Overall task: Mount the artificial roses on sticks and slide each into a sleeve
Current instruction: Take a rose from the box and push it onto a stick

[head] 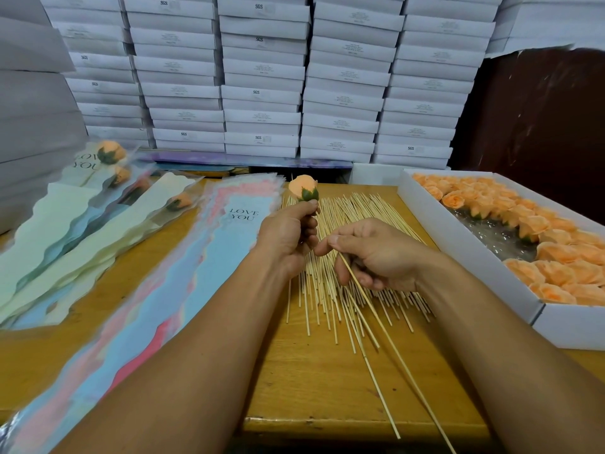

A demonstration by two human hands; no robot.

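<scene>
My left hand (288,234) grips an orange artificial rose (303,187) by its green base, bud up, above a spread pile of thin wooden sticks (330,276) on the wooden table (314,381). Just right of it, my right hand (373,253) pinches one long stick (393,348) between thumb and forefinger; the stick slants down to the lower right, its upper tip close to my left hand. A stack of pink and blue "LOVE YOU" sleeves (196,257) lies left of the sticks.
A white box (471,253) full of orange rose heads (556,257) sits at the right. Sleeved roses (111,152) lie on pale green sleeves (72,237) at the left. Stacked white cartons (262,77) wall off the back.
</scene>
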